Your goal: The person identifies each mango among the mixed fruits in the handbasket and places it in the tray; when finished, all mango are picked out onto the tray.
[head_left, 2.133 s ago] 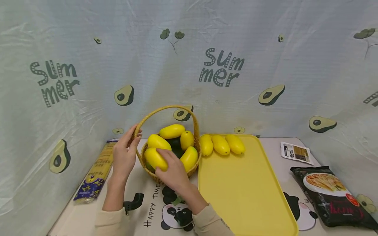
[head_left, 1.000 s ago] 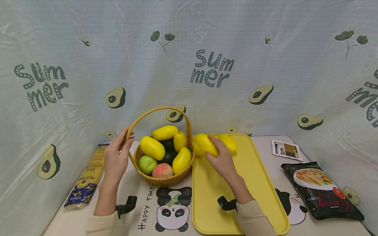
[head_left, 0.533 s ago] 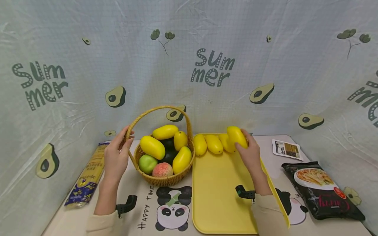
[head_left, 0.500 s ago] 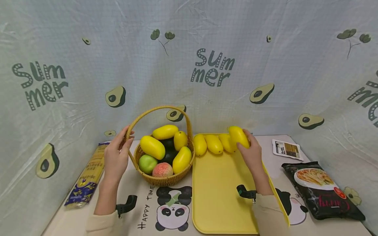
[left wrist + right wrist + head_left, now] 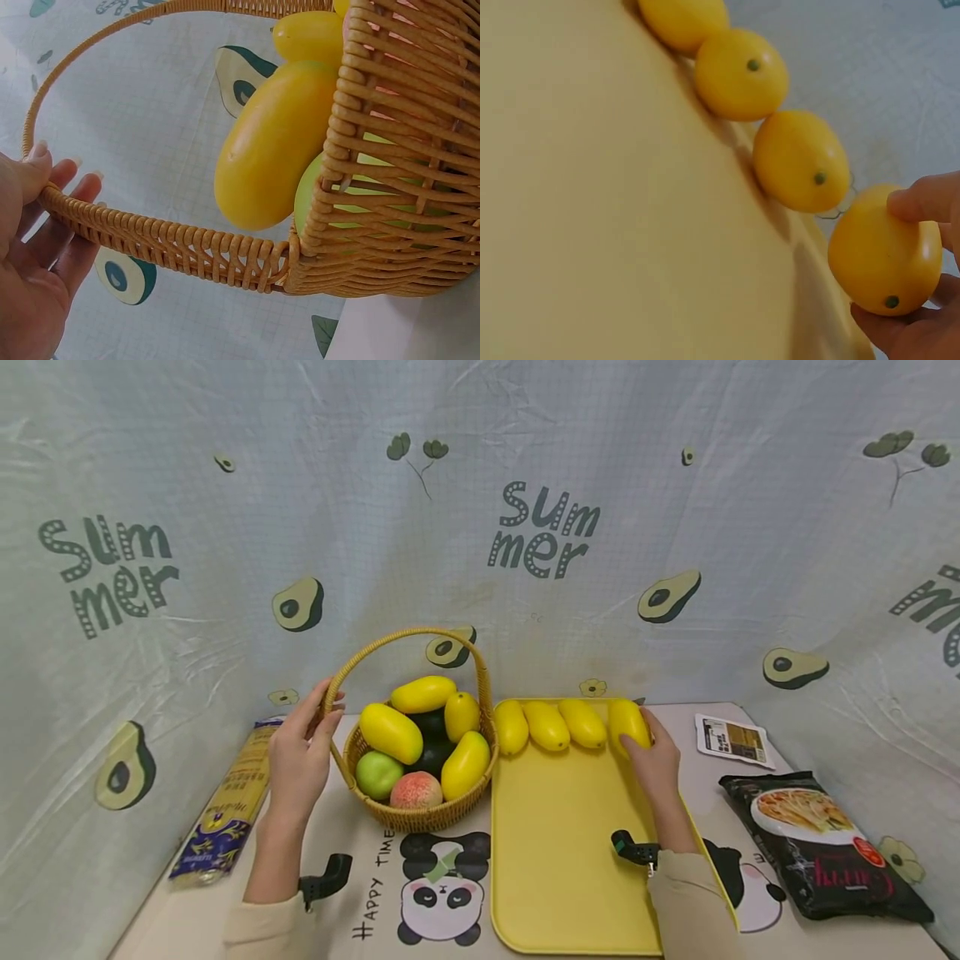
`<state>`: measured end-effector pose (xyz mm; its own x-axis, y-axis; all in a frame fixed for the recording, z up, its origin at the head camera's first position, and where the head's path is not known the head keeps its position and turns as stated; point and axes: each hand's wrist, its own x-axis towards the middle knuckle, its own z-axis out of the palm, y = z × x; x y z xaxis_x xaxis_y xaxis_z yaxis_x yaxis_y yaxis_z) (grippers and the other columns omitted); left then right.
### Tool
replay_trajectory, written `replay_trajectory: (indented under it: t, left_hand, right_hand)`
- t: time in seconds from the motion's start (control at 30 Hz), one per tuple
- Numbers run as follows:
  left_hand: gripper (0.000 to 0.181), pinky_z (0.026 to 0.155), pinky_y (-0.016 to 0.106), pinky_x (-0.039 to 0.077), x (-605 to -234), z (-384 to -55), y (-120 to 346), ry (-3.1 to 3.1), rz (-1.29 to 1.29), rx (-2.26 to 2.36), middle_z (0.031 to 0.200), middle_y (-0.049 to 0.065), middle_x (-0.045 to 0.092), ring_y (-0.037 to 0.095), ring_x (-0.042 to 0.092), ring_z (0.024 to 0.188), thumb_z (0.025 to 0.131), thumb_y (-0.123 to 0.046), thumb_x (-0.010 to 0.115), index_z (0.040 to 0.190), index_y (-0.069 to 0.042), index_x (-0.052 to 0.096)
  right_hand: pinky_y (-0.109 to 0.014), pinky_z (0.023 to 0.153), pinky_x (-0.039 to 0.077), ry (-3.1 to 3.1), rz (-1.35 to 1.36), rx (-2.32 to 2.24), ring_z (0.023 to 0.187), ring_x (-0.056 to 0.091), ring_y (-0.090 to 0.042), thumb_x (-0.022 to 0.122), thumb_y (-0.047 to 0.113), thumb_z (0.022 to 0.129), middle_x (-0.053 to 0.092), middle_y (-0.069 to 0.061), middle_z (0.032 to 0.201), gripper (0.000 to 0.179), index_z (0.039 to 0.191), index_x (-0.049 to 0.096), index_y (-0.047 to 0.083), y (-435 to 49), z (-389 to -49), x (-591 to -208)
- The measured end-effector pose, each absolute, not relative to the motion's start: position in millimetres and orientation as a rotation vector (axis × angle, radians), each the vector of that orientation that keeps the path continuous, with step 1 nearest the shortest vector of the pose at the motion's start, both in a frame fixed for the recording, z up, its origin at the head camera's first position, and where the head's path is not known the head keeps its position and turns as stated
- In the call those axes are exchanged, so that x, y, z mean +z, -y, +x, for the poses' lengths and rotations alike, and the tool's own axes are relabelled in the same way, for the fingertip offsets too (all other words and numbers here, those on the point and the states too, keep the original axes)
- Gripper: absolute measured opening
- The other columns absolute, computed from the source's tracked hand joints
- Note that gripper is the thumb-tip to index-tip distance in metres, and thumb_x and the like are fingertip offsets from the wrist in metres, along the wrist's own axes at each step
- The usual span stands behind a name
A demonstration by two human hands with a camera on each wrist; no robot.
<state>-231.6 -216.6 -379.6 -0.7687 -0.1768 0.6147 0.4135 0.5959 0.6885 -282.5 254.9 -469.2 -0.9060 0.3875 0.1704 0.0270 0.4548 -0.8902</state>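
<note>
My left hand point(image 5: 298, 768) holds the left side of the handle point(image 5: 408, 634) of a wicker basket point(image 5: 427, 818); in the left wrist view the thumb and fingers point(image 5: 71, 262) lie around the handle. Yellow mangoes point(image 5: 391, 732), a green apple point(image 5: 377, 774), a peach point(image 5: 416, 790) and dark green fruit point(image 5: 435, 752) fill the basket. Thumb and fingers of my right hand point(image 5: 662, 764) pinch a yellow mango point(image 5: 881, 255) at the back right corner of the yellow tray point(image 5: 573, 843). Left of it, three other mangoes point(image 5: 546, 725) line the tray's back edge.
A spaghetti packet point(image 5: 225, 810) lies on the left of the table, beyond my left forearm. To the right of the tray are a small white pouch point(image 5: 733, 740) and a black noodle bag point(image 5: 825, 852). A patterned curtain point(image 5: 480, 527) stands behind the table.
My right hand has carried a mango from the basket rightward across the tray and lowered it to the end of the row. A green apple and peach are now uncovered. The left hand stays on the handle.
</note>
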Motion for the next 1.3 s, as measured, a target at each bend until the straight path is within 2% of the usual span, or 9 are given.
replay_trajectory:
  t: [0.1,0.17,0.27,0.37,0.53,0.63,0.83,1.13,1.3]
  left_hand:
    - [0.048,0.094,0.001,0.042,-379.9,-232.2,215.7,2.168,-0.186,-1.154,0.126,0.004,0.068,0.019,0.064,0.114,0.1,-0.018,0.057,0.145,-0.036,0.05]
    - [0.049,0.094,0.001,0.042,-379.6,-232.3,215.4,2.169,-0.183,-1.154,0.126,0.002,0.068,0.01,0.063,0.114,0.101,-0.019,0.057,0.145,-0.038,0.05]
    - [0.049,0.095,0.002,0.042,-380.0,-232.2,215.4,2.173,-0.176,-1.152,0.127,0.0,0.068,0.005,0.062,0.113,0.101,-0.02,0.057,0.145,-0.041,0.049]
    - [0.049,0.095,0.002,0.042,-380.3,-232.2,215.4,2.174,-0.176,-1.158,0.127,0.001,0.068,0.009,0.063,0.115,0.1,-0.021,0.057,0.145,-0.04,0.048]
    - [0.048,0.096,0.002,0.042,-380.0,-231.8,214.8,2.172,-0.176,-1.165,0.127,0.004,0.068,0.02,0.064,0.117,0.101,-0.019,0.057,0.145,-0.036,0.049]
    - [0.048,0.096,0.002,0.043,-380.2,-231.6,214.8,2.172,-0.174,-1.16,0.127,0.004,0.068,0.02,0.064,0.117,0.101,-0.02,0.057,0.146,-0.036,0.049]
    - [0.049,0.096,0.002,0.043,-379.9,-231.2,215.2,2.173,-0.163,-1.158,0.127,0.0,0.068,0.01,0.063,0.115,0.101,-0.021,0.057,0.145,-0.04,0.048]
    - [0.048,0.095,0.002,0.043,-379.9,-231.2,215.5,2.181,-0.151,-1.171,0.127,0.001,0.067,0.017,0.063,0.116,0.101,-0.022,0.056,0.145,-0.04,0.048]
    - [0.048,0.095,0.002,0.042,-378.7,-230.6,215.2,2.176,-0.156,-1.172,0.127,0.003,0.068,0.019,0.064,0.116,0.101,-0.021,0.057,0.145,-0.038,0.049]
  right_hand:
    - [-0.052,0.12,0.03,2.353,-0.359,1.438,0.145,0.035,-0.037,0.061,0.021,0.097,0.038,-0.015,0.159,0.064,0.155,0.036,0.013,-257.4,-284.6,-476.3]
    - [-0.051,0.121,0.029,2.345,-0.352,1.467,0.146,0.034,-0.036,0.059,0.022,0.098,0.037,-0.015,0.159,0.063,0.155,0.036,0.013,-258.1,-285.6,-481.1]
    - [-0.051,0.122,0.028,2.327,-0.357,1.505,0.147,0.033,-0.035,0.056,0.027,0.1,0.035,-0.014,0.16,0.061,0.156,0.034,0.013,-257.7,-285.2,-487.7]
    - [-0.051,0.122,0.028,2.321,-0.381,1.504,0.147,0.033,-0.035,0.053,0.028,0.101,0.035,-0.014,0.16,0.06,0.156,0.033,0.013,-256.3,-284.4,-490.8]
    - [-0.053,0.121,0.028,2.33,-0.403,1.491,0.144,0.035,-0.037,0.045,0.017,0.098,0.035,-0.016,0.16,0.059,0.156,0.033,0.012,-254.9,-284.0,-490.1]
    - [-0.053,0.122,0.027,2.322,-0.4,1.482,0.144,0.035,-0.037,0.043,0.015,0.098,0.036,-0.017,0.159,0.059,0.156,0.033,0.011,-254.8,-285.2,-490.8]
    - [-0.053,0.122,0.026,2.314,-0.38,1.46,0.146,0.033,-0.038,0.048,0.019,0.102,0.036,-0.018,0.159,0.057,0.156,0.033,0.011,-254.4,-288.6,-493.3]
    - [-0.049,0.122,0.03,2.283,-0.432,1.522,0.144,0.037,-0.035,0.049,0.029,0.103,0.035,-0.015,0.16,0.06,0.157,0.029,0.013,-254.3,-290.7,-494.2]
    - [-0.05,0.122,0.029,2.21,-0.44,1.497,0.147,0.035,-0.034,0.049,0.026,0.102,0.038,-0.015,0.158,0.057,0.155,0.035,0.012,-254.1,-288.0,-490.2]
